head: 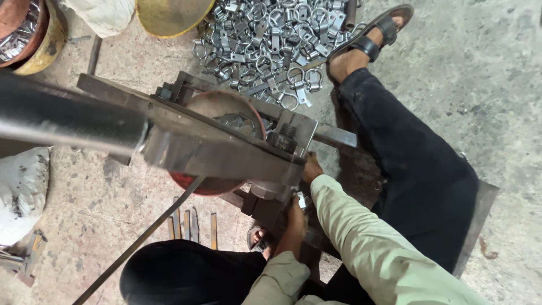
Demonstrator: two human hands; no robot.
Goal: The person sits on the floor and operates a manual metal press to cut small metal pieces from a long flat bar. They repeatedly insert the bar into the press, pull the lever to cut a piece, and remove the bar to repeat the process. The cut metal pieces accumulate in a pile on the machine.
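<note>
A rough, stained concrete floor (491,73) fills the head view, with the person seated on it, dark trouser legs spread to the lower left and to the right, one sandalled foot (370,42) at the upper right.

Across the middle of the frame stands a hand-worked metal press (226,144), its long lever arm (62,116) running from the left edge toward the centre, so its long axis lies nearly level, tilted a little down to the right. Both hands sit at the press's lower right end, just under the head.

The left hand (294,220), lower centre, is curled around a small bright metal piece (302,200) at the die block; the piece lies just above and to the right of its fingers, touching them. The right hand (311,168), a little higher and to the right, rests against the frame's edge; whether it grips anything I cannot tell, as the sleeve and steel hide its fingers. The left hand is the nearer one to the piece.

Counted: one press, one lever, two hands, one piece in hand. A red bowl (210,186) sits under the press. At the top centre lies a heap of finished metal clamps (265,39), too many to count. Four short flat strips (189,225) lie at lower centre-left, and one thin rod (135,243) slants across there.
</note>
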